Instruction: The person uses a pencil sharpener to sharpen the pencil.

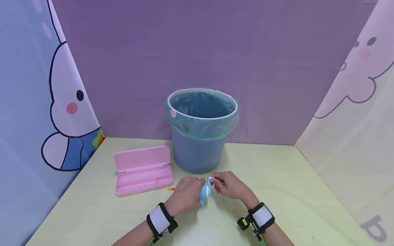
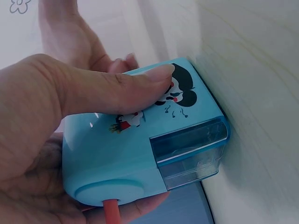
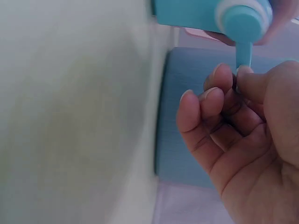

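Note:
My left hand (image 1: 187,193) grips a light-blue crank pencil sharpener (image 2: 93,154), its thumb lying across the printed cartoon side. A clear shavings drawer (image 2: 191,154) shows on the sharpener in the left wrist view. From the round front hole sticks out an orange-red pencil (image 2: 111,212), whose tip is hidden inside; in the head view its yellowish end shows left of the hand. On the opposite side, my right hand (image 1: 231,185) pinches the end of the blue crank handle (image 3: 243,53) between thumb and index finger, its other fingers curled loosely.
An open pink pencil case (image 1: 142,159) lies to the left on the pale table (image 1: 277,191). Behind the hands stands a blue bin (image 1: 197,153) with a greenish bag folded over its rim. Patterned and purple walls (image 1: 138,68) enclose the table.

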Available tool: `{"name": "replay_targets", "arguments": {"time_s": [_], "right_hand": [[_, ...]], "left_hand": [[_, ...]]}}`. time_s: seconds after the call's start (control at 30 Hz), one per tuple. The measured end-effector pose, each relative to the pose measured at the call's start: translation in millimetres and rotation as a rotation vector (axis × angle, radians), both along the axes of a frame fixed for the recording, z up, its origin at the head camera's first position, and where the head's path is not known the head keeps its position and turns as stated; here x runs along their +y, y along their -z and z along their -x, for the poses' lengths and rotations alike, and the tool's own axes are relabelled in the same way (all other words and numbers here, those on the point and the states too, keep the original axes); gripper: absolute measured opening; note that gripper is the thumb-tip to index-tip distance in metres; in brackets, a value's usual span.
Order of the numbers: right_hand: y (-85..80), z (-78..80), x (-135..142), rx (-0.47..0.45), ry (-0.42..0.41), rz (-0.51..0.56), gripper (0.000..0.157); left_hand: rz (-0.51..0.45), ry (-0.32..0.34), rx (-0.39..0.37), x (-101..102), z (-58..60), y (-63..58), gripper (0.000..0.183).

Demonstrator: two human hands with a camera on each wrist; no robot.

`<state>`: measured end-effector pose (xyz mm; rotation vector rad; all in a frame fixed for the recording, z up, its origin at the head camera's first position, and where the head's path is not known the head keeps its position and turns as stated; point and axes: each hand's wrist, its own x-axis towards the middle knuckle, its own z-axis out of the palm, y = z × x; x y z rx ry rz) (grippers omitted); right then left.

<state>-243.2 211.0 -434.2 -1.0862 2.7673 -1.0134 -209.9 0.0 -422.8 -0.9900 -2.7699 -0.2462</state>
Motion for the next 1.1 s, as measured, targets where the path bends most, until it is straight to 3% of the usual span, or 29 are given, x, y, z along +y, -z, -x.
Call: {"name": "replay_targets", "arguments": {"time_s": [0.5,1.1], "right_hand": [[4.7,4.1,-2.1,0.099,-0.049,-0.086,0.022],[6.2,-2.8,-8.1,0.03,-0.085,-0.247,0.02]], "left_hand": [[0.006,-0.01,0.002,0.5,2.0,-2.9,0.037],[-0.038,-0.021,-0.023,-0.9,0.3,-1.6,0.034]]}}
